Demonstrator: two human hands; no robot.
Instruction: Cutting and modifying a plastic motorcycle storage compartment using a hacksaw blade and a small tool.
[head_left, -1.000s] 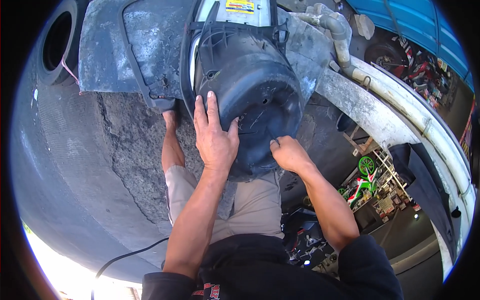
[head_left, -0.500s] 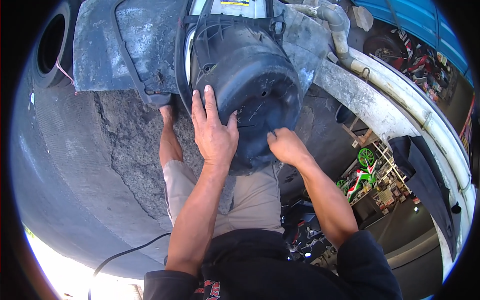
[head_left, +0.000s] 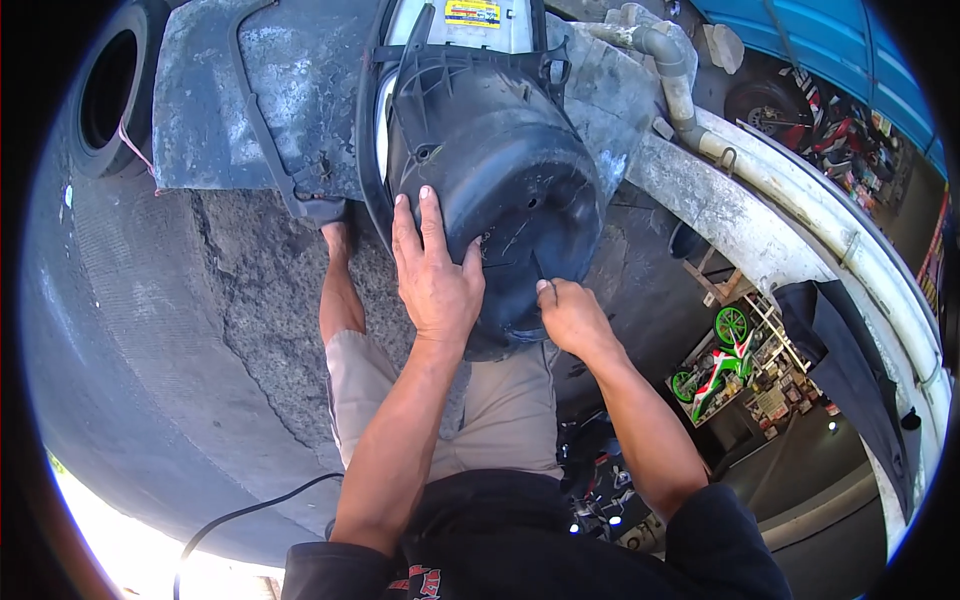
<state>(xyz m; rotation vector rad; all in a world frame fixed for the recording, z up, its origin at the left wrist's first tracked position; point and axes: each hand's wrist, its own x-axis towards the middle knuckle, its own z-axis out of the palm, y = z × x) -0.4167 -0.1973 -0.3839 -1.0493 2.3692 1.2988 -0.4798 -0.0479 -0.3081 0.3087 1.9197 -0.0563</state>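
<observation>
A large black plastic tub (head_left: 480, 150), rounded and scuffed like a scooter's under-seat storage bucket turned over, lies in front of me with its closed end toward me. My left hand (head_left: 437, 290) rests on its left side, fingers stretched out and thumb apart. At the near right of the closed end, my right hand (head_left: 577, 318) is closed in a pinch. A thin dark sliver (head_left: 540, 268) sticks up from its fingertips against the tub; its kind is too small to make out. Beyond the tub is a pale panel with a yellow label (head_left: 472, 13).
A hacksaw-like dark frame (head_left: 258, 110) lies on the worn slab (head_left: 190, 110). At far left stands a tyre (head_left: 108, 90). Grey pipes (head_left: 680, 95) curve along the right, where black cloth (head_left: 850, 350) hangs. A black cable (head_left: 250, 507) runs at lower left.
My right hand has drawn slightly toward me along the tub's end, still pinched. The left hand stays flat on the side. The whole view has shifted a little.
</observation>
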